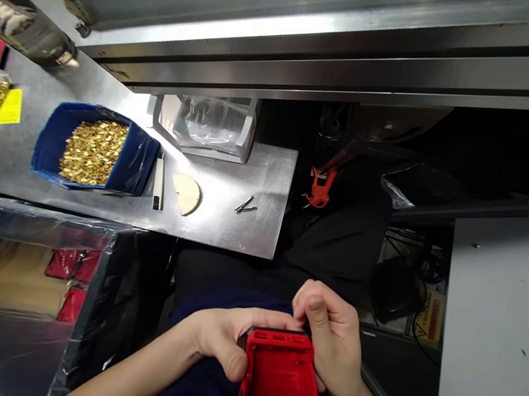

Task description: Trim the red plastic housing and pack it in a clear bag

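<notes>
A red plastic housing (281, 383), an open shell with a black top edge, is held low in front of my lap. My left hand (228, 340) grips its upper left side, with the thumb at the rim and the fingers stretched behind the top edge. Against the upper right side rests my right hand (332, 338), its thumb and forefinger curled together by the corner. Whatever lies between those fingertips, if anything, is hidden. The housing's bottom runs out of view.
On the metal table (258, 237) are a blue bin (141, 164) of small brass parts, a cutter knife (159, 184), a cream half-disc (187, 194), small dark metal pieces (245, 206) and a grey bin (245, 134). A metal rail (317, 65) crosses above. A plastic-lined crate (89, 304) stands left; an orange-handled tool (321, 190) hangs ahead.
</notes>
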`<control>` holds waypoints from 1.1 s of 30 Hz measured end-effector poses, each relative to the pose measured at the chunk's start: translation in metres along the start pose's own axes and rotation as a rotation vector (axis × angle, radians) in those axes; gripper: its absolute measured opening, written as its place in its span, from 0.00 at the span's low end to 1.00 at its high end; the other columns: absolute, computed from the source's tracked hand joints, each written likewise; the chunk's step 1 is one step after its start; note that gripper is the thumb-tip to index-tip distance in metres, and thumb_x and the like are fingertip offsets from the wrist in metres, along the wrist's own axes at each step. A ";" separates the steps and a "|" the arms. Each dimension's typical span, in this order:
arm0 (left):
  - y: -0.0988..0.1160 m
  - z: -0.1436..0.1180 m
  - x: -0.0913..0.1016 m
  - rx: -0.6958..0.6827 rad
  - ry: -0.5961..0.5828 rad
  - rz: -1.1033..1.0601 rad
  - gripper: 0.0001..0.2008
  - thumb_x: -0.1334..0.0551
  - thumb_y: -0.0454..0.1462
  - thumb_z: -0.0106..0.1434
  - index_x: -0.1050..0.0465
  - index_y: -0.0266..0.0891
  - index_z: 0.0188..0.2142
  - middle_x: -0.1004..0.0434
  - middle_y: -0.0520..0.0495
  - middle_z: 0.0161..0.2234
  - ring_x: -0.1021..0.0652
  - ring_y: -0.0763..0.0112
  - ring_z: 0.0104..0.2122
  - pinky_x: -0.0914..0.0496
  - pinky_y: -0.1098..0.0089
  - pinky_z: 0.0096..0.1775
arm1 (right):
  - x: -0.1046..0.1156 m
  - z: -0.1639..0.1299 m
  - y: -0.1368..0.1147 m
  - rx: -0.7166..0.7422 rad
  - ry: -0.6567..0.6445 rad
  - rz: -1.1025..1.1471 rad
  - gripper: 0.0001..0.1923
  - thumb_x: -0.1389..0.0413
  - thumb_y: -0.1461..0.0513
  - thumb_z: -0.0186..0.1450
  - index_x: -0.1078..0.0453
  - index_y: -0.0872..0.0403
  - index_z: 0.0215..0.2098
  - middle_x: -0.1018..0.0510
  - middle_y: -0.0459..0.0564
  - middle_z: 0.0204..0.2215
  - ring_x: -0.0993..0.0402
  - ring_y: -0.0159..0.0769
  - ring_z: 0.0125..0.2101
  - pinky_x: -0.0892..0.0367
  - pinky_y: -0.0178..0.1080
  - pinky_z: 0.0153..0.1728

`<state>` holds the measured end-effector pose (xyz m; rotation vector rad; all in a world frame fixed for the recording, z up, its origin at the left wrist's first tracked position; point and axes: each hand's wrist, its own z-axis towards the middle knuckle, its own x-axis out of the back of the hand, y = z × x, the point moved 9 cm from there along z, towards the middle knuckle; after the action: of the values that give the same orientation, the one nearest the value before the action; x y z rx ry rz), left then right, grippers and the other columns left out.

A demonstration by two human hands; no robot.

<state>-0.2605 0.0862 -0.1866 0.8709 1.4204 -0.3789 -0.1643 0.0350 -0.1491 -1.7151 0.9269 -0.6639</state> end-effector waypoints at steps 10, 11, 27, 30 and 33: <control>-0.003 -0.001 0.001 0.044 0.005 0.072 0.52 0.21 0.57 0.41 0.30 0.32 0.60 0.20 0.31 0.50 0.20 0.40 0.51 0.27 0.51 0.53 | -0.013 0.003 -0.006 0.049 -0.189 0.048 0.26 0.50 0.45 0.75 0.24 0.53 0.29 0.21 0.48 0.25 0.25 0.34 0.28 0.32 0.37 0.31; -0.003 -0.001 0.001 0.036 0.009 0.056 0.53 0.21 0.57 0.41 0.31 0.32 0.61 0.20 0.31 0.51 0.20 0.40 0.51 0.27 0.51 0.53 | -0.011 0.004 -0.007 0.058 -0.144 0.030 0.26 0.50 0.45 0.75 0.26 0.53 0.27 0.24 0.47 0.24 0.28 0.33 0.27 0.34 0.36 0.30; 0.000 -0.001 -0.008 -0.054 -0.070 -0.114 0.45 0.21 0.47 0.50 0.34 0.37 0.63 0.29 0.24 0.62 0.30 0.34 0.64 0.38 0.40 0.63 | 0.053 -0.011 -0.020 0.326 0.521 0.111 0.23 0.47 0.59 0.75 0.30 0.54 0.22 0.36 0.40 0.12 0.40 0.27 0.16 0.42 0.34 0.23; 0.005 0.001 -0.016 -0.096 -0.121 -0.138 0.42 0.22 0.46 0.52 0.34 0.37 0.62 0.30 0.24 0.63 0.32 0.35 0.65 0.41 0.39 0.64 | 0.076 -0.004 -0.018 0.322 0.652 0.217 0.25 0.48 0.59 0.75 0.36 0.54 0.19 0.43 0.38 0.10 0.49 0.24 0.14 0.44 0.34 0.23; 0.005 0.001 -0.013 -0.098 -0.105 -0.115 0.42 0.22 0.46 0.52 0.35 0.37 0.62 0.29 0.24 0.62 0.30 0.36 0.64 0.40 0.41 0.64 | 0.074 0.008 -0.012 0.179 0.498 0.134 0.23 0.46 0.58 0.75 0.32 0.55 0.21 0.40 0.38 0.11 0.44 0.25 0.15 0.42 0.32 0.22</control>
<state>-0.2584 0.0855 -0.1730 0.6824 1.3831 -0.4323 -0.1142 -0.0201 -0.1408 -1.3364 1.2698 -1.0756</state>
